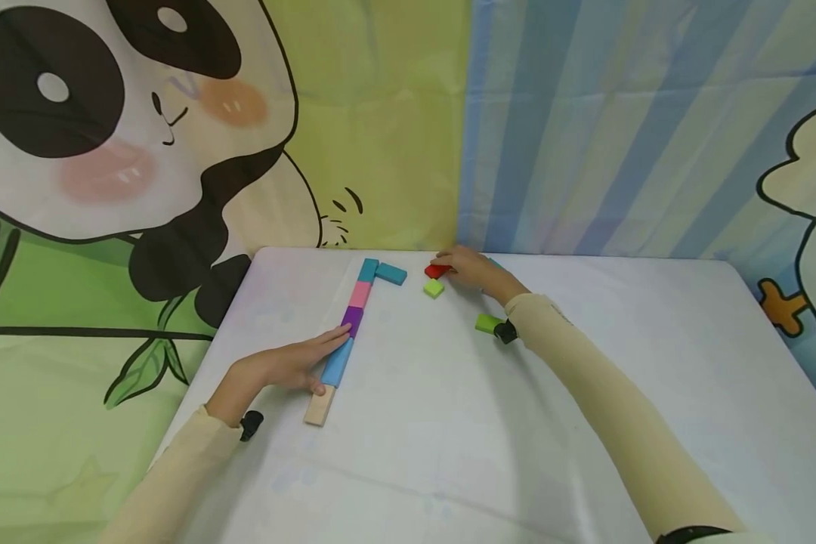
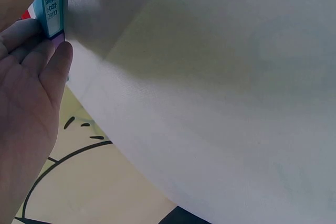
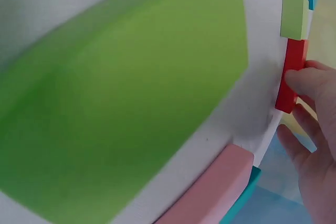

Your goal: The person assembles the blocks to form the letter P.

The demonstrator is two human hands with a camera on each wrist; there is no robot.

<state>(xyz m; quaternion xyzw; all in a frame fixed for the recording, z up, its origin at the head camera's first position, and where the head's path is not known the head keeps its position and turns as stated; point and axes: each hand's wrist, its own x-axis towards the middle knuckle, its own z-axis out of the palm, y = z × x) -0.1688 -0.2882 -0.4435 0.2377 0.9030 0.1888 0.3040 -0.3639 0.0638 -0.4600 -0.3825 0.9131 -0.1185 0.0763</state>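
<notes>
A row of flat blocks in teal, pink, purple, blue and plain wood runs along the left of the table. My left hand [image 1: 272, 372] lies against the row's left side, fingertips at the purple block [image 1: 353, 320] and thumb near where the blue block [image 1: 337, 364] meets the wooden block [image 1: 319, 408]. Printed characters show on the blue block's side [image 2: 51, 6] in the left wrist view. At the far edge, my right hand [image 1: 474, 267] pinches a red block [image 3: 290, 85] between thumb and fingers. Its end meets a lime block [image 3: 293, 17] in the right wrist view.
A teal block [image 1: 391, 273] sits slanted at the row's far end. A green block [image 1: 486, 323] lies beside the right wrist. Near the right hand are a pink block [image 3: 212, 190] and a teal block [image 3: 253, 179]. A printed curtain [image 1: 381, 136] hangs behind the table.
</notes>
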